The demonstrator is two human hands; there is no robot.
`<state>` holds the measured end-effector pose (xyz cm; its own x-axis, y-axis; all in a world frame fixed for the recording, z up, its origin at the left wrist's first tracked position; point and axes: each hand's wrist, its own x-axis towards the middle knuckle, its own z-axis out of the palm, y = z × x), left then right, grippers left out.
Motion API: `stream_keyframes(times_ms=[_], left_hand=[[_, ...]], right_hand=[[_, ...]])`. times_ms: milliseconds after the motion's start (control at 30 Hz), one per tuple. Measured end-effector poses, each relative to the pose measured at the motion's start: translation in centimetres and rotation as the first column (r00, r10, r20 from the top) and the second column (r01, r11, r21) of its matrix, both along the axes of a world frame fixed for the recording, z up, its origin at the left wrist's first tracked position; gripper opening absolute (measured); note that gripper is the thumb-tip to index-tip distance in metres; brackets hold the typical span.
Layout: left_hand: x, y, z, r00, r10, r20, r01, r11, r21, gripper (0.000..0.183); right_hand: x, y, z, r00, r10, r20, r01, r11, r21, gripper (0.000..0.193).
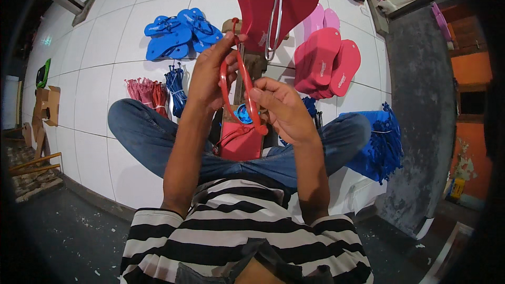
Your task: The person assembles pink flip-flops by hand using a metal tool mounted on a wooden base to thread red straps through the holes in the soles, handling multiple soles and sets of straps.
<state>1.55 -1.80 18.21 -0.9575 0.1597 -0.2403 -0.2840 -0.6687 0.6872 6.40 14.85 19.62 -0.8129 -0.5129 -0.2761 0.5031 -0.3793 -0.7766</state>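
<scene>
Above my lap I hold up a red flip-flop strap, bent into a narrow loop. My left hand pinches its upper end between thumb and fingers. Lower down, the thumb and fingers of my right hand close on the strap's right side. Below the hands, a small round blue container sits on a wooden stand between my legs. A flat red piece lies nearer me, with more red strap beside it. Beyond my hands are large red soles with a bent metal rod against them.
Blue flip-flops lie at the far left on white tiles. Nearer are bundled pink straps and blue straps. Red soles are stacked at the right, pink soles behind. A blue strap bundle lies by my right knee.
</scene>
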Motion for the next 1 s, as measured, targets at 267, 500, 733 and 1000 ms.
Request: stream_keyframes(times_ms=[267, 500, 733, 1000], left_hand=[[-0.7, 1.5, 0.2, 0.981, -0.003, 0.195, -0.086, 0.891, 0.445, 0.035], [-0.7, 1.3, -0.2, 0.974, 0.204, 0.097, -0.225, 0.903, 0.365, 0.031], [-0.3, 0.9, 0.9, 0.961, 0.277, 0.005, -0.267, 0.92, 0.288, 0.033], [-0.2, 1.0, 1.3, 0.957, 0.289, -0.016, -0.28, 0.939, 0.2, 0.033]], right_hand=[[-0.3, 0.2, 1.8, 0.997, -0.021, -0.073, 0.015, 0.996, -0.082, 0.024], [1.5, -0.2, 0.8, 0.906, -0.297, -0.301, 0.328, 0.943, 0.057, 0.026], [2.7, 0.0, 0.2, 0.948, -0.234, -0.214, 0.229, 0.972, -0.048, 0.025], [2.7, -0.1, -0.3, 0.971, -0.186, -0.152, 0.18, 0.982, -0.053, 0.024]])
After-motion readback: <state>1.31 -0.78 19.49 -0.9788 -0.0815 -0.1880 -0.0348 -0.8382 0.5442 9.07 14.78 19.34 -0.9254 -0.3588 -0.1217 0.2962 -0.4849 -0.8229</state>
